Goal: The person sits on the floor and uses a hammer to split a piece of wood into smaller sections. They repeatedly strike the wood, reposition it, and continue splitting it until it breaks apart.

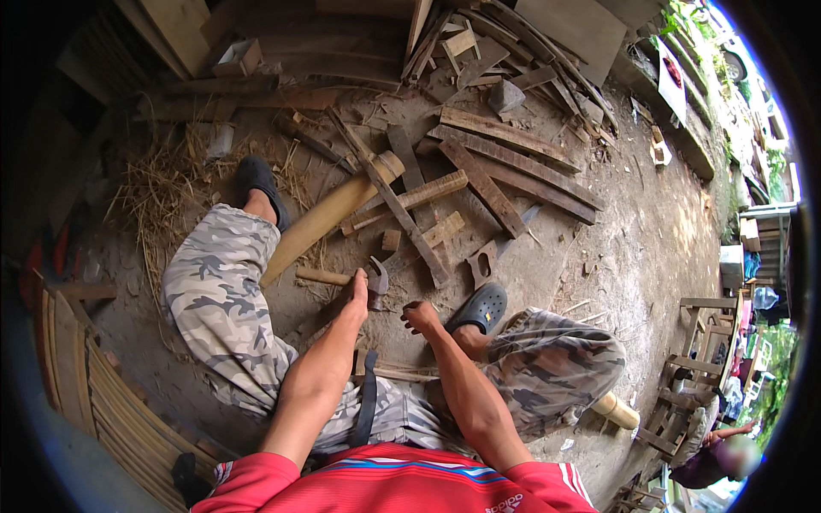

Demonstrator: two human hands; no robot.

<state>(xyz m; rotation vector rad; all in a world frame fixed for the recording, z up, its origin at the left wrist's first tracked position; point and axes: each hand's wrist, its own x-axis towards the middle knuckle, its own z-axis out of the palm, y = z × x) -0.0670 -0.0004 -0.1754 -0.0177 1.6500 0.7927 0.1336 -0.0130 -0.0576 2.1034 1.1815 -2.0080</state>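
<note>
My left hand (pixel 359 289) is closed round a claw hammer (pixel 321 275) just behind its metal head, low over the dirt floor. The wooden handle points left and the claw head shows on the hand's right side. My right hand (pixel 420 317) is a little to the right and nearer to me, its fingers curled; whether anything is in them I cannot make out. Beyond the hammer lies a thick bamboo pole (pixel 333 215) with a long wooden batten (pixel 389 197) across it. A handsaw (pixel 481 263) rests on the floor ahead of my right hand, its blade partly under a board.
Several wooden planks (pixel 513 162) lie ahead, with a scrap pile (pixel 479 60) behind them. Straw (pixel 167 188) covers the floor at far left. Slatted wood (pixel 120 393) stands lower left. My shoes (pixel 481 309) flank the work. At right are a wooden rack (pixel 701 368) and another person (pixel 714 457).
</note>
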